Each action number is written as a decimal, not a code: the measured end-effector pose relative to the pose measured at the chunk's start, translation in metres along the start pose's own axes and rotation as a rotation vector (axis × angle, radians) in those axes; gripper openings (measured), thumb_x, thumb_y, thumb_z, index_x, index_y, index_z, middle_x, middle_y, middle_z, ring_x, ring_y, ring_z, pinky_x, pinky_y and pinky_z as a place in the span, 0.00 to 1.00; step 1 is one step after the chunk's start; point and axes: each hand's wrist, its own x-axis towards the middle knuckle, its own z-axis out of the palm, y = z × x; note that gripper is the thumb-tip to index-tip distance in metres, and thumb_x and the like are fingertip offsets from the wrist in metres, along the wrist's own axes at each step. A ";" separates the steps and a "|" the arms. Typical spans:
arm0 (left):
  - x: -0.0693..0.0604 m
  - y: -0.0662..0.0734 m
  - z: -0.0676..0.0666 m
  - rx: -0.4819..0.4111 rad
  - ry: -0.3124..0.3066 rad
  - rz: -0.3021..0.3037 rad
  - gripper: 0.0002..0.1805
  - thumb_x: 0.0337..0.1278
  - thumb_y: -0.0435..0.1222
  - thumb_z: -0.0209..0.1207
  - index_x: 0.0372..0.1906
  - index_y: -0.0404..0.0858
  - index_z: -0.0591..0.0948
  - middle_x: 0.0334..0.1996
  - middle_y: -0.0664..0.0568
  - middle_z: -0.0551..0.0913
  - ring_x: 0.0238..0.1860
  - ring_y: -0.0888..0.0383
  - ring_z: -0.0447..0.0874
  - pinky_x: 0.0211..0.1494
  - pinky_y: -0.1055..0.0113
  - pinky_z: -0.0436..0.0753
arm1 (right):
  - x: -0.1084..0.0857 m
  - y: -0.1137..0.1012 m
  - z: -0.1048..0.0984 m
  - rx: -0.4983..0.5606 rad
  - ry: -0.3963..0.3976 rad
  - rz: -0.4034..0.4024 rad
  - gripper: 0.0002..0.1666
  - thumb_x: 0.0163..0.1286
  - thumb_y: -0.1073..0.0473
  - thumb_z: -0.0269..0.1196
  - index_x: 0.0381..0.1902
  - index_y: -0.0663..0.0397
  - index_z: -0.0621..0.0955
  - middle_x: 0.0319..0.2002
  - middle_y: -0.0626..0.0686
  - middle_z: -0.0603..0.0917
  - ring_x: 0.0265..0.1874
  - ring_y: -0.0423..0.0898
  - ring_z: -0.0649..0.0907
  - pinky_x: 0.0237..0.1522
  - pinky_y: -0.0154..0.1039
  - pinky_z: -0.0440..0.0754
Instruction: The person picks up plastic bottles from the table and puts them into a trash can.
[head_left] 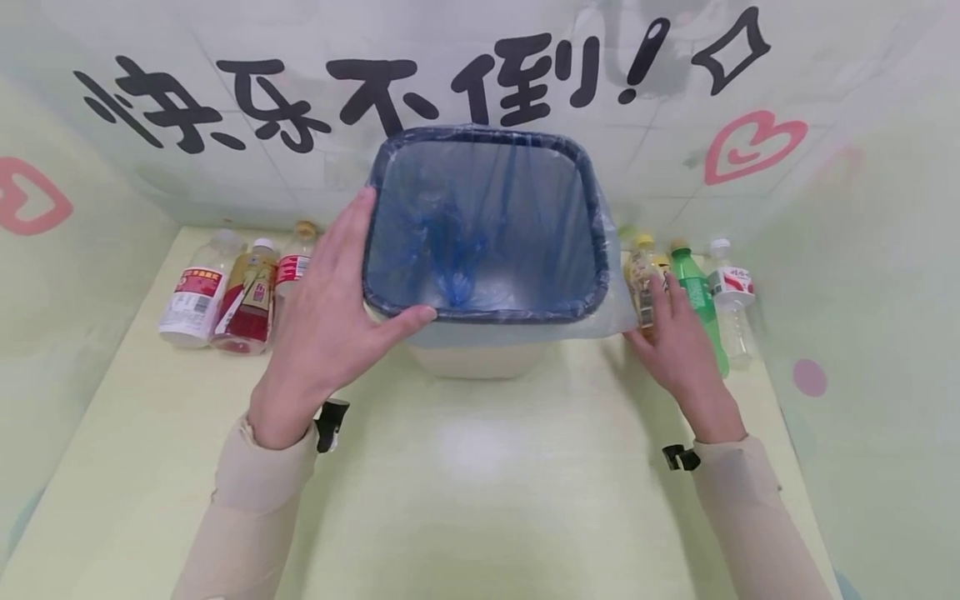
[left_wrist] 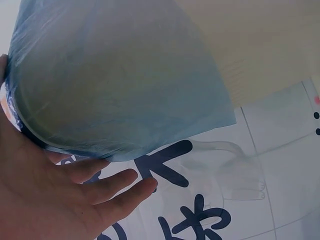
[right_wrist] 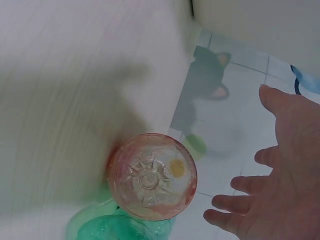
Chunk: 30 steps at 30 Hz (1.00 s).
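A pale bin (head_left: 480,361) lined with a thin blue bag (head_left: 517,225) stands near the back wall, its dark rim folded over by the bag. My left hand (head_left: 318,321) holds the bin's left front corner, thumb on the front rim and fingers along the left side. In the left wrist view, that hand (left_wrist: 75,190) has its fingertips below the bag-covered rim (left_wrist: 55,145). My right hand (head_left: 682,354) is open right of the bin, over a yellow-capped bottle (head_left: 643,275) and beside a green bottle (head_left: 697,292). The right wrist view shows its fingers (right_wrist: 245,185) apart from a bottle base (right_wrist: 152,177).
Three bottles lie at the table's back left: a white one (head_left: 187,304), one with dark red contents (head_left: 246,304) and one (head_left: 288,271) partly behind my left hand. A clear bottle (head_left: 733,312) lies at the far right. Printed walls (head_left: 862,292) enclose the pale table (head_left: 480,500).
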 end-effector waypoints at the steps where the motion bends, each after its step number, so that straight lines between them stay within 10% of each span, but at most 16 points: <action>1: 0.002 0.001 0.000 0.002 -0.001 0.004 0.61 0.47 0.65 0.65 0.81 0.52 0.45 0.79 0.58 0.49 0.77 0.52 0.51 0.67 0.37 0.67 | 0.001 0.001 -0.001 0.003 0.001 0.008 0.51 0.72 0.47 0.61 0.79 0.62 0.48 0.75 0.73 0.49 0.68 0.76 0.59 0.64 0.71 0.61; 30: -0.001 0.001 -0.002 -0.018 -0.050 0.003 0.61 0.50 0.72 0.58 0.81 0.50 0.44 0.80 0.56 0.47 0.78 0.48 0.50 0.71 0.38 0.60 | 0.026 0.013 0.002 -0.016 -0.206 0.283 0.60 0.58 0.58 0.68 0.79 0.59 0.46 0.72 0.74 0.55 0.58 0.75 0.71 0.47 0.69 0.76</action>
